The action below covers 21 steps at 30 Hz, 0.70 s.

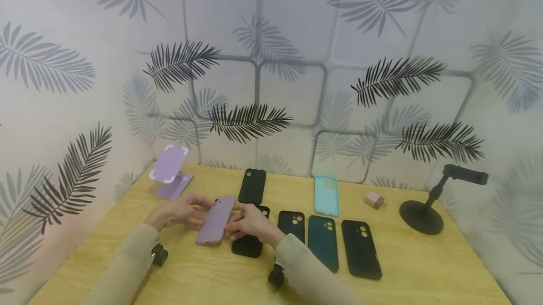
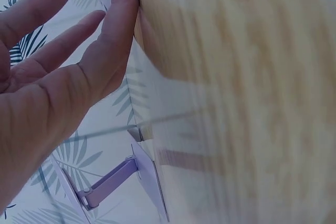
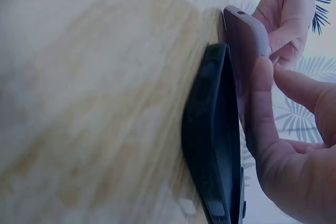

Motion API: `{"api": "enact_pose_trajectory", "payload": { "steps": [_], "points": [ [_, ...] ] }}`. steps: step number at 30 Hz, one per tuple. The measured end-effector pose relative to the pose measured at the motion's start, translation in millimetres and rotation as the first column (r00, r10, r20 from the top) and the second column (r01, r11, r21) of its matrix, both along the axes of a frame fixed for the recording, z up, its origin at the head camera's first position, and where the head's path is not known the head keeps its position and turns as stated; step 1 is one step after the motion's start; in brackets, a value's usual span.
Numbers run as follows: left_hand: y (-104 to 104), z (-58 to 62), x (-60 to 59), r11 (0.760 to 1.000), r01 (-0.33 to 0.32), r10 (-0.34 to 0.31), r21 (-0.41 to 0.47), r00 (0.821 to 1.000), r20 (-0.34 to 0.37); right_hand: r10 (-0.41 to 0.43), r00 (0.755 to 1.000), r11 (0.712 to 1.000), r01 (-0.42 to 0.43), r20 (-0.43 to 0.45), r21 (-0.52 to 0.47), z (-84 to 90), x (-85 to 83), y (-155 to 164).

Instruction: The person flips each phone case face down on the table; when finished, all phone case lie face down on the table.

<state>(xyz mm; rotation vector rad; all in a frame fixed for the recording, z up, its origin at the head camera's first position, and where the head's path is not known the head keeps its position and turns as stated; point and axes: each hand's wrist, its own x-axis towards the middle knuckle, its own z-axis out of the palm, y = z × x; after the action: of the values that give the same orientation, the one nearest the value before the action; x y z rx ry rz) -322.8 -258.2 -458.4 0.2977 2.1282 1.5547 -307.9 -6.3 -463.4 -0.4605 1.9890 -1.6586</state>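
Note:
In the head view, a lilac phone case (image 1: 217, 224) with its camera corner at the top is between the two hands, tilted over the table's left half. My left hand (image 1: 180, 211) is at its left edge, fingers loosely spread; the left wrist view shows these fingers (image 2: 62, 50) mostly straight. My right hand (image 1: 257, 226) grips the opposite long edge, and the right wrist view shows the thumb (image 3: 261, 100) along that edge. Directly under the right hand lies a black phone case (image 1: 247, 247), partly covered; its hollow inside shows in the right wrist view.
More cases lie right of the hands: black (image 1: 292, 222), dark teal (image 1: 323, 244) and black (image 1: 362, 249). Behind are another black case (image 1: 252, 186) and a turquoise one (image 1: 326, 196). A lilac stand (image 1: 168, 163), pink charger (image 1: 373, 199) and black stand (image 1: 422, 218) are near the wall.

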Motion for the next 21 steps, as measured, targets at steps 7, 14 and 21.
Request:
{"api": "enact_pose_trajectory", "payload": {
  "steps": [7,14,21],
  "points": [
    [-3.6,0.5,-0.2,1.000,0.001,-0.001,-0.027,1.000,0.010,0.100,0.993,0.982,-0.088,-0.064,0.167,3.9,-4.7,4.1],
    [-7.3,3.8,1.6,0.999,0.021,-0.020,-0.027,1.000,0.022,0.125,0.990,0.975,-0.109,-0.068,0.196,3.2,-5.0,4.8],
    [-9.8,3.7,3.8,1.000,0.015,-0.014,-0.010,0.999,0.037,0.123,0.990,0.973,-0.107,-0.066,0.205,1.7,-7.4,6.2]
  ]
}}
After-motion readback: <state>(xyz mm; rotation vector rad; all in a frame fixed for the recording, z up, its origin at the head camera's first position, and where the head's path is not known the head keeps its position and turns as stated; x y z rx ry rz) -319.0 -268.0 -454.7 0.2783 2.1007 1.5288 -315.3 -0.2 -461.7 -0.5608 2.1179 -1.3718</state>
